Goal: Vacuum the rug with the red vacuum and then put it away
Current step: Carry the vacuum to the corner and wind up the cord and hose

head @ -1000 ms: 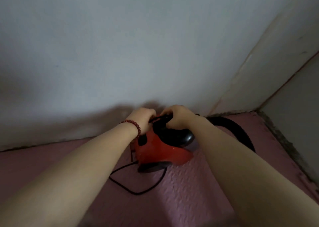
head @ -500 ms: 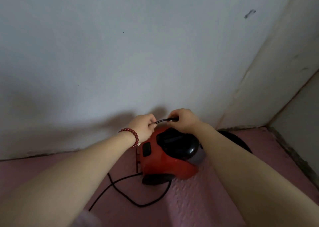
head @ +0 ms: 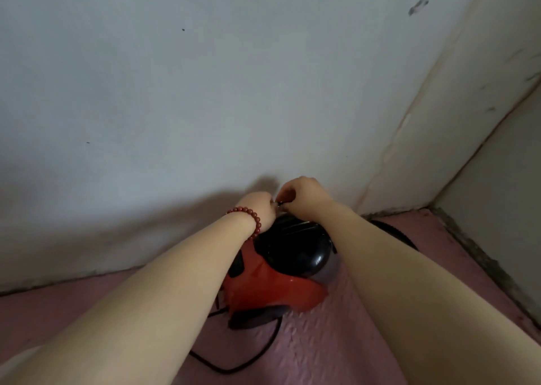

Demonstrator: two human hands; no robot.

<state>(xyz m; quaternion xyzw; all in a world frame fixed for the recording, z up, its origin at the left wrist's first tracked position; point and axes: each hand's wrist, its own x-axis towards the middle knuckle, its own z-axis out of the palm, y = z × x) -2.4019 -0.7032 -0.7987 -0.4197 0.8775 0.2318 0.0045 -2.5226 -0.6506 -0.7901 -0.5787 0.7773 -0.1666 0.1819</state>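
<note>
Two hands point(head: 281, 201) meet above red vacuum point(head: 272, 291) on pink rug point(head: 336, 349) by white wall point(head: 205, 92).

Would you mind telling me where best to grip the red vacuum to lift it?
Probably the black top housing of the red vacuum, from above: it faces up, rounded, between both forearms. The left hand and right hand are busy pinching something small and dark above it.

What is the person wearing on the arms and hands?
Both forearms are bare, with no sleeves, gloves or rings visible. The left hand has a bracelet of round dark red beads at the wrist. The right hand shows nothing worn.
</note>
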